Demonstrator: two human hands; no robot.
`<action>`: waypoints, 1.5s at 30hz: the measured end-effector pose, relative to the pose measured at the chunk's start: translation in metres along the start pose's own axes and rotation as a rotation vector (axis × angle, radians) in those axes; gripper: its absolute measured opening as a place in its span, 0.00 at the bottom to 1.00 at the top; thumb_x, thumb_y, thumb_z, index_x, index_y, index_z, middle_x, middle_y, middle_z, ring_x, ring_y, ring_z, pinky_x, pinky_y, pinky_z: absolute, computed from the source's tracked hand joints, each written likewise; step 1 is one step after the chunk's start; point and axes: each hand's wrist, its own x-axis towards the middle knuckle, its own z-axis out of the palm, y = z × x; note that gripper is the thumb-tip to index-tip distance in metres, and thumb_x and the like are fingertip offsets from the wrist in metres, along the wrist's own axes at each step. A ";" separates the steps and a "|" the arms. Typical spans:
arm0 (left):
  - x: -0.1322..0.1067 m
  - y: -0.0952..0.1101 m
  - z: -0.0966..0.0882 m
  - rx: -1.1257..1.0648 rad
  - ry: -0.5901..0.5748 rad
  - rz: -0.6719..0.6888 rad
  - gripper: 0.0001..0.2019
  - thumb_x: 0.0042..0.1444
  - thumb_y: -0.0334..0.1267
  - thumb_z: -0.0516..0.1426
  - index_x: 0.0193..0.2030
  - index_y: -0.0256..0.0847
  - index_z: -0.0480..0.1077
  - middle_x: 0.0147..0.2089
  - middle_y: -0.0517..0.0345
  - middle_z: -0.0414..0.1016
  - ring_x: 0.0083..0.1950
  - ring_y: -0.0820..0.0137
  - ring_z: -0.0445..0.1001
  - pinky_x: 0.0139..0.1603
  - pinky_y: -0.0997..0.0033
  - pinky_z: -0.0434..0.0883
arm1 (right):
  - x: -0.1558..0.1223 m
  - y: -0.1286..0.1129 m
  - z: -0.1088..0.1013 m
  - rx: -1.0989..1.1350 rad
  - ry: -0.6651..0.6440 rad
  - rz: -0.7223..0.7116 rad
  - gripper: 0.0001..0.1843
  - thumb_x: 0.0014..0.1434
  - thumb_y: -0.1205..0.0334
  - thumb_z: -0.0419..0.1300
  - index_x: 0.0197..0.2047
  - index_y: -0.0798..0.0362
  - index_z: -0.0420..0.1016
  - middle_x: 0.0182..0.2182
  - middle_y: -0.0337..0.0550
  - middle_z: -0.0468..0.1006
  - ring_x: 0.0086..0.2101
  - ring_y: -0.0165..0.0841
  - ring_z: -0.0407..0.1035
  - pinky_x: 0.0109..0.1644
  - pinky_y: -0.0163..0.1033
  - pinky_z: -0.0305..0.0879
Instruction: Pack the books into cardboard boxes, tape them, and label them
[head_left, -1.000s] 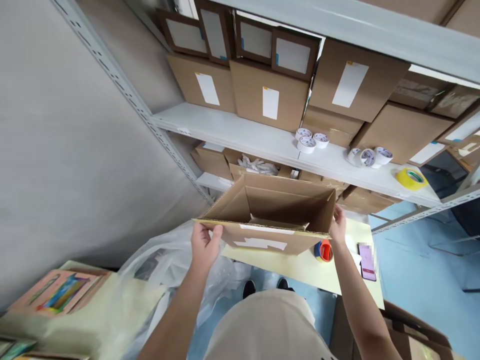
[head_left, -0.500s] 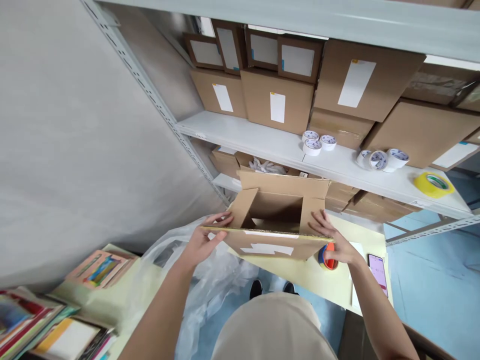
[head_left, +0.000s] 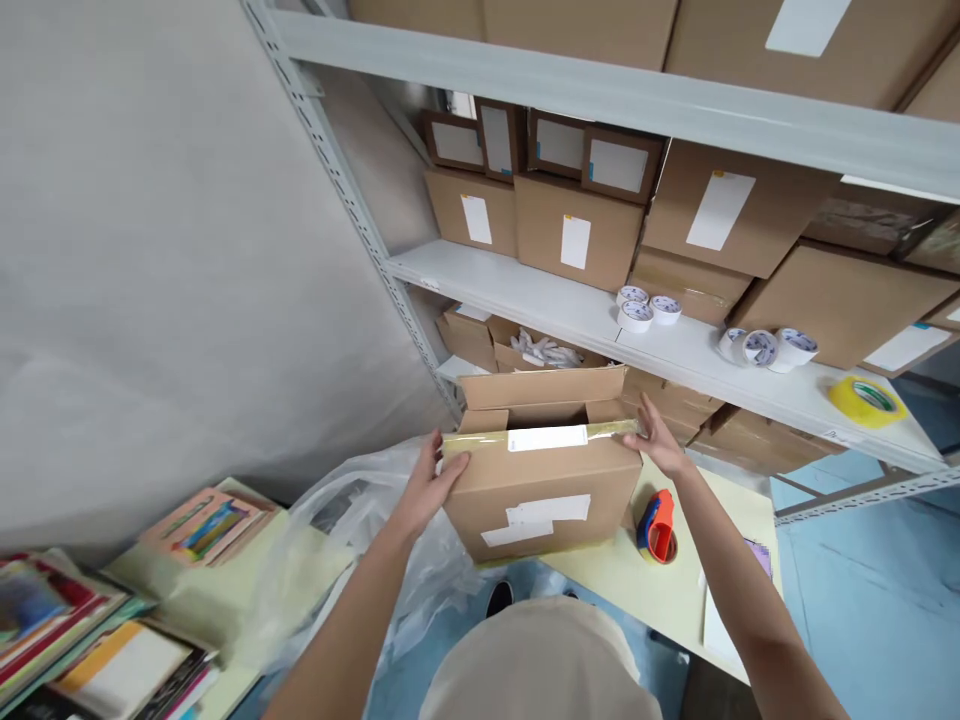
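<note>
A brown cardboard box stands on the pale table in front of me, its near flap raised and partly closed over the opening. White labels and strips of clear tape are on it. My left hand grips the left end of the near flap, thumb on the front and fingers around the edge. At the flap's right end, my right hand holds the corner with its thumb in front, the other fingers reaching up behind. The far flap stands up. A red and blue tape dispenser lies right of the box.
Metal shelving with labelled cartons rises ahead. White tape rolls and a yellow tape roll sit on it. Clear plastic sheeting hangs at the left, near books. A phone lies partly behind my right forearm.
The near flap has swung up and inward, covering much of the opening, and more of the box front shows. Both hands moved with it. The camera view has tilted upward.
</note>
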 end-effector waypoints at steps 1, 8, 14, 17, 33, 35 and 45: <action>-0.001 -0.002 0.002 -0.041 -0.031 -0.005 0.39 0.51 0.55 0.59 0.68 0.40 0.59 0.68 0.41 0.64 0.66 0.54 0.66 0.62 0.56 0.69 | 0.012 -0.005 0.000 0.041 -0.023 0.022 0.61 0.42 0.36 0.72 0.72 0.36 0.47 0.74 0.49 0.40 0.71 0.50 0.41 0.66 0.62 0.56; -0.013 -0.018 0.004 -0.136 -0.055 0.038 0.39 0.54 0.50 0.60 0.71 0.46 0.55 0.67 0.48 0.67 0.67 0.56 0.66 0.67 0.56 0.65 | 0.054 -0.010 0.031 0.062 -0.057 -0.112 0.52 0.43 0.37 0.72 0.68 0.43 0.60 0.57 0.50 0.72 0.60 0.46 0.64 0.63 0.56 0.61; -0.024 -0.048 0.000 -0.182 0.049 0.085 0.45 0.49 0.50 0.64 0.72 0.47 0.50 0.70 0.43 0.61 0.68 0.55 0.64 0.67 0.52 0.63 | 0.031 0.001 0.051 -0.034 -0.039 -0.327 0.23 0.45 0.40 0.72 0.37 0.47 0.78 0.40 0.45 0.73 0.42 0.39 0.70 0.44 0.44 0.71; -0.031 -0.050 -0.003 -0.171 0.063 0.131 0.45 0.49 0.52 0.64 0.71 0.50 0.50 0.69 0.44 0.62 0.67 0.56 0.66 0.65 0.53 0.66 | 0.028 -0.006 0.051 -0.027 -0.016 -0.374 0.22 0.46 0.39 0.71 0.33 0.47 0.76 0.35 0.43 0.73 0.37 0.37 0.70 0.39 0.43 0.70; -0.045 -0.030 0.005 0.033 0.084 0.202 0.47 0.49 0.51 0.62 0.72 0.45 0.45 0.64 0.44 0.64 0.61 0.57 0.70 0.60 0.56 0.71 | 0.015 -0.003 0.044 -0.226 0.143 -0.315 0.17 0.51 0.44 0.67 0.28 0.49 0.71 0.30 0.41 0.74 0.33 0.36 0.69 0.41 0.43 0.68; -0.055 -0.036 0.012 0.110 0.087 0.237 0.40 0.50 0.51 0.60 0.68 0.43 0.53 0.63 0.44 0.65 0.63 0.56 0.69 0.63 0.54 0.68 | 0.007 0.005 0.042 -0.247 0.135 -0.288 0.16 0.52 0.46 0.66 0.28 0.49 0.72 0.30 0.41 0.74 0.34 0.37 0.69 0.42 0.44 0.68; -0.061 -0.047 0.025 0.519 0.131 0.313 0.29 0.52 0.47 0.57 0.61 0.38 0.66 0.69 0.37 0.56 0.74 0.46 0.49 0.69 0.43 0.57 | -0.018 0.042 0.027 -0.568 -0.017 -0.193 0.25 0.55 0.41 0.63 0.50 0.46 0.79 0.62 0.53 0.67 0.64 0.51 0.57 0.67 0.61 0.51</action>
